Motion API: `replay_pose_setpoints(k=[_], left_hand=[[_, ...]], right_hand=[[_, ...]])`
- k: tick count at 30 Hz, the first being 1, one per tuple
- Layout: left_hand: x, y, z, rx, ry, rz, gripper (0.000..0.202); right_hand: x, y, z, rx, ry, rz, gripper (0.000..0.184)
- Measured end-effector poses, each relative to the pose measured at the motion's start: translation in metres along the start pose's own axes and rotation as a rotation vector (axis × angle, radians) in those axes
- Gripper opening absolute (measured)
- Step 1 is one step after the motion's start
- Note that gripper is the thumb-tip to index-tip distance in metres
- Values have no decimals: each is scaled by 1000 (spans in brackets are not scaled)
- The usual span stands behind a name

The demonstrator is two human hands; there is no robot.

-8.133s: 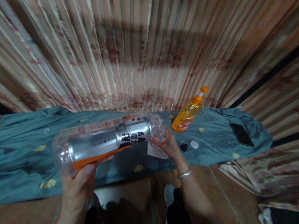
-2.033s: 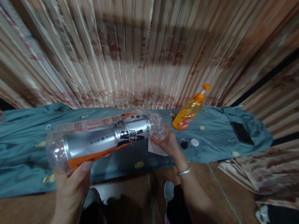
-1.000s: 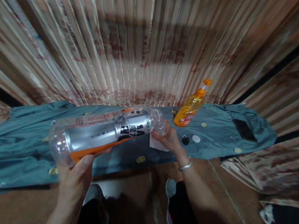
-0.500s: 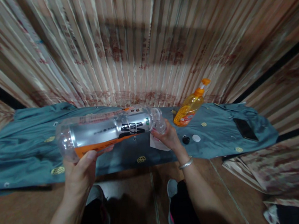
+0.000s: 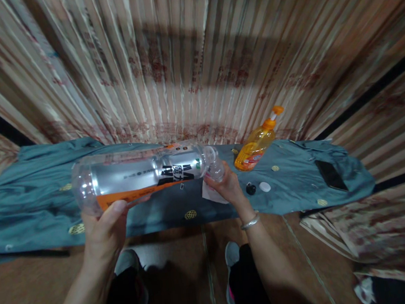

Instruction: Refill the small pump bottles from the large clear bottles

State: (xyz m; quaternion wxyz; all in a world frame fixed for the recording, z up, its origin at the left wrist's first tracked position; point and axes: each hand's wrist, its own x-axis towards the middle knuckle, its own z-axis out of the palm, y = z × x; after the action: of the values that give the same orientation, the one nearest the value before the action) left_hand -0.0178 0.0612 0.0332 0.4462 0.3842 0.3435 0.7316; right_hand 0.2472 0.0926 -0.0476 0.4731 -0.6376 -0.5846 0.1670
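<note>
My left hand (image 5: 106, 229) is wrapped round the lower part of a large clear plastic bottle (image 5: 126, 175) with a silver and orange label. The bottle lies nearly level in the air, its neck pointing right. At its mouth, my right hand (image 5: 228, 185) grips a small clear bottle (image 5: 216, 168); the two openings meet or nearly meet, I cannot tell which. Fingers hide the small bottle's lower part. Behind my right hand a pale paper-like piece (image 5: 211, 194) shows, partly covered.
A narrow table with a blue-green cloth (image 5: 169, 216) runs across. On it, right of my right hand, are an orange pump bottle (image 5: 255, 147), a black cap (image 5: 251, 189), a white cap (image 5: 264, 186) and a dark phone (image 5: 331, 175). A patterned curtain (image 5: 182, 78) hangs behind.
Both hands hold the same two bottles in the same way. The large bottle has shifted very slightly left; the rest looks unchanged.
</note>
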Motion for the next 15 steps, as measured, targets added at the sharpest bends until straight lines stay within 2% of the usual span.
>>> replay_pose_setpoints(k=[7,15], left_hand=[[0,-1,-2,-18,13,3,55],[0,-1,-2,-10,6,28,47]], right_hand=[[-1,0,0,4,-11,27,60],[-1,0,-1,-5,-12,25,60]])
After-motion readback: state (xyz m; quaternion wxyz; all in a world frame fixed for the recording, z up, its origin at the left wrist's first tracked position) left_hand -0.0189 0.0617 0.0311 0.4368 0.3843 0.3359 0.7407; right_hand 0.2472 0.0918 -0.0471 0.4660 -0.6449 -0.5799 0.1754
